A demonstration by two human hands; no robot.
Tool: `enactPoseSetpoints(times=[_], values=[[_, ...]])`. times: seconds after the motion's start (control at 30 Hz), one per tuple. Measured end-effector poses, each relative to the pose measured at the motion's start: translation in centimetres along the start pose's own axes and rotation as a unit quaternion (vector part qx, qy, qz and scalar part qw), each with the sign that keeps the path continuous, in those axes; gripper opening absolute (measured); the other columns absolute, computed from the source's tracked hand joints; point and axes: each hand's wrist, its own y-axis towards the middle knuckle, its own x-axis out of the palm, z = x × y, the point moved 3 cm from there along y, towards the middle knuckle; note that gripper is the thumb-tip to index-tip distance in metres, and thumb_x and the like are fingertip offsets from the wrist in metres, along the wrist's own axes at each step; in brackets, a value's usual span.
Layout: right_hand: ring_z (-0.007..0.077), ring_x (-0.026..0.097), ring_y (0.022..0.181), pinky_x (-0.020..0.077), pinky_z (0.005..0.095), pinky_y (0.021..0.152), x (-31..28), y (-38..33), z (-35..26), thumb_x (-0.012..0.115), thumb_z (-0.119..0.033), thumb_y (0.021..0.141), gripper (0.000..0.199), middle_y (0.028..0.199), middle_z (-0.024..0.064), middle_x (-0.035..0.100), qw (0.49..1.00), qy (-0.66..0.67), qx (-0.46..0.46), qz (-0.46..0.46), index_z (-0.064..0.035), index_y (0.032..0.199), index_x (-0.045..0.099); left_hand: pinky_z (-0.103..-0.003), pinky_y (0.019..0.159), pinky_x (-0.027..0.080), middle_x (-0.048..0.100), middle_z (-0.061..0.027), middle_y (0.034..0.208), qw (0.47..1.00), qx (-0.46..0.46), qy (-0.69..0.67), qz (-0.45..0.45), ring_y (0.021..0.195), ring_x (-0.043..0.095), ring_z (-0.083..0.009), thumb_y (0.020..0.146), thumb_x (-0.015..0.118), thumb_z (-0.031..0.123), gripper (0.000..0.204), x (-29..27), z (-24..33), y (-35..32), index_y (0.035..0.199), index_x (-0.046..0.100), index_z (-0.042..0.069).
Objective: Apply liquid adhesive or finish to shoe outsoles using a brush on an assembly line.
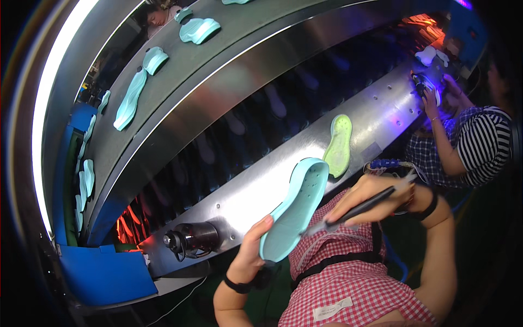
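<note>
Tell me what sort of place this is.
Probably a shoe-making line: pale-blue soles lie along a dark belt, the left hand holds a matching sole while the right hand grips a black-handled tool, and another person is farther along the metal ledge.

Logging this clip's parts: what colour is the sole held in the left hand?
Light turquoise; the sole shows best in the head view.

The left hand (pixel 251 243) has a pale turquoise, elongated, raised-rim shoe sole (pixel 287 226); the right hand (pixel 362 197), a slim black-handled brush-like tool (pixel 370 205). Just beyond the right hand shows a yellow-green, flat, dotted sole piece (pixel 339 146). Below both hands, a red-and-white checked cloth apron (pixel 354 286) (its label (pixel 332 309) off-white). Left of the left hand, a glossy black cylindrical bottle (pixel 200 238).
</note>
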Motion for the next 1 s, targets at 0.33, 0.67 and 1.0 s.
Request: enactPoseSetpoints(times=[0.33,0.67,1.0], values=[[0.011,0.061,0.068,0.0485,0.0224,0.063,3.3,0.3,7.2,0.063,-0.007,0.077,0.018,0.081,0.0098,0.066,0.967,0.03,0.098,0.232,-0.0002,0.094,0.065,-0.051,0.083,0.047,0.048,-0.0252,0.116,0.981,0.098,-0.166,0.03,0.098,0.055,-0.0383,0.085,0.043,0.027,0.053,-1.0,-3.6,4.0,0.125,0.033,-0.006],[0.0273,0.064,0.079,0.052,0.0306,0.069,3.1,1.6,9.5,0.061,-0.002,0.074,0.017,0.093,0.0182,0.063,0.874,-0.206,-0.04,0.439,0.0019,0.091,0.063,-0.046,0.083,0.047,0.051,-0.0217,0.115,0.975,0.106,-0.196,0.002,0.098,0.056,-0.0334,0.087,0.04,0.027,0.05,-1.4,-5.6,4.9,0.125,0.035,-0.005],[0.0211,0.064,0.079,0.0502,0.0258,0.069,3.6,-0.3,2.8,0.058,-0.008,0.08,0.018,0.092,0.0167,0.064,0.953,0.171,0.039,0.247,0.0017,0.094,0.062,-0.044,0.082,0.046,0.054,-0.018,0.11,0.962,0.15,-0.224,0.05,0.101,0.054,-0.0287,0.087,0.035,0.036,0.049,-1.9,-3.8,3.9,0.118,0.044,-0.002]])
